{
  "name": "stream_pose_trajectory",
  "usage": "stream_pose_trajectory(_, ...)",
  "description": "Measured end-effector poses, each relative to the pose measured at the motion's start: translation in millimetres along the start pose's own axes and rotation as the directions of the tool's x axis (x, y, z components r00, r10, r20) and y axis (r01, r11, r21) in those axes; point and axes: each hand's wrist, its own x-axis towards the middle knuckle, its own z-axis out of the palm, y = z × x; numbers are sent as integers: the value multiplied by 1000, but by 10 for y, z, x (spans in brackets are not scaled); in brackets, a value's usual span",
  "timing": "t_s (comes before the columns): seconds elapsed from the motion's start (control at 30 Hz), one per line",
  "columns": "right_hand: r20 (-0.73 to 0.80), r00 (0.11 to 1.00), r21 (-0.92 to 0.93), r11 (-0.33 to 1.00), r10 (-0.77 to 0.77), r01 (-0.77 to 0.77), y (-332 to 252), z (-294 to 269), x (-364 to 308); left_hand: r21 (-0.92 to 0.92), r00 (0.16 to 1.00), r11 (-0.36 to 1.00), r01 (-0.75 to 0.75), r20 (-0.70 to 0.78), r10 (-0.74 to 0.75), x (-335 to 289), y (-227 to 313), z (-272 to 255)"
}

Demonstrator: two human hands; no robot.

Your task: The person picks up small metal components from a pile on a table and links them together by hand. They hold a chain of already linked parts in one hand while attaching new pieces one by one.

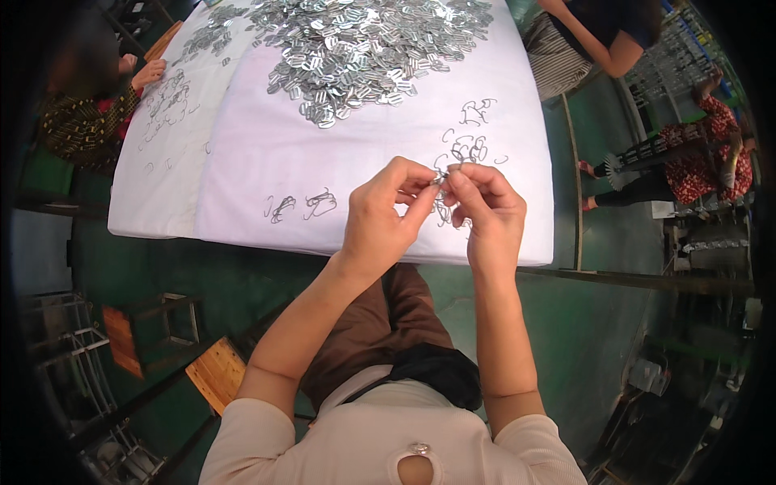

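Note:
Both hands meet above the near right part of the white-covered table. My left hand [384,212] is closed, thumb and fingertips pinching a small silver metal piece [440,176]. Against the same piece, my right hand [491,208] is also closed in a pinch; whatever its fingertips hold is too small and covered to make out. Thin curved wire hooks [470,150] lie loose just beyond the right hand, and more show beneath the hands. Two small clusters of bent wires [321,204] rest left of my left hand.
A big heap of flat, slotted silver metal pieces [364,61] covers the table's far middle. At the left, another person's hand [149,74] rests by scattered wires [168,105]. Someone stands at the far right corner. Wooden stools [218,373] are on the green floor.

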Motion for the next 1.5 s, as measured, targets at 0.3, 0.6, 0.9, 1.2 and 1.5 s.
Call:
stream_pose_trajectory(0.3,-95,988,63,990,-121,127,26,-145,-53,443,973,880,170,-217,-78,714,-1499,-548)
stream_pose_trajectory(0.6,-122,985,33,992,-121,126,8,-298,-135,837,956,485,253,-138,-260,1730,-2123,-394)
stream_pose_trajectory(0.9,-158,968,7,981,-193,196,-125,-398,-359,795,944,542,-271,329,-11,811,-1990,-34)
stream_pose_trajectory(1.2,-119,969,5,976,-215,217,-243,-575,-720,678,943,657,-329,269,195,859,-1645,89)
stream_pose_trajectory(1.5,-161,967,-41,981,-195,191,-230,-742,-942,693,767,483,-536,638,-65,1546,-2056,825)
